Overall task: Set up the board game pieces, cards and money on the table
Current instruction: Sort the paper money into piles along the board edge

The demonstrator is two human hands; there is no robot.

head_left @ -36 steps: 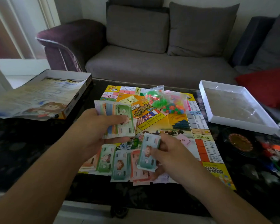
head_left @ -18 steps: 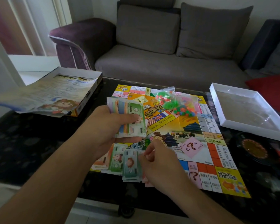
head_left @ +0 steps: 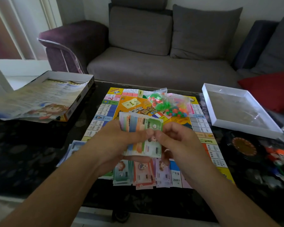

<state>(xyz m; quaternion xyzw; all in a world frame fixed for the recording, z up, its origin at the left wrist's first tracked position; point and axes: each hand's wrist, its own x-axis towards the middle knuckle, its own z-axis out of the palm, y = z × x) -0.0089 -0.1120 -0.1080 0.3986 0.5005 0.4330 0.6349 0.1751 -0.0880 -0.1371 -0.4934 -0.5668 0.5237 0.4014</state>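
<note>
The colourful game board point(head_left: 103, 110) lies open on the dark table. My left hand point(head_left: 115, 143) grips a fanned stack of play money point(head_left: 141, 125) above the board's near half. My right hand point(head_left: 179, 141) pinches the top green note of that stack at its right edge. Sorted piles of green, pink and purple notes point(head_left: 141, 174) lie in a row along the board's near edge. A clear bag of small coloured plastic pieces point(head_left: 167, 104) rests on the far part of the board.
An open game box with a printed sheet point(head_left: 39, 99) sits at the left. A white box lid point(head_left: 236, 110) lies at the right, with a dark round roulette-like disc point(head_left: 243, 146) and loose coloured figures point(head_left: 282, 159) near it. A grey sofa point(head_left: 154, 66) stands behind the table.
My right hand left the note piles on the board and rose to the stack in my left hand, where it now pinches the top note. The view shifted left.
</note>
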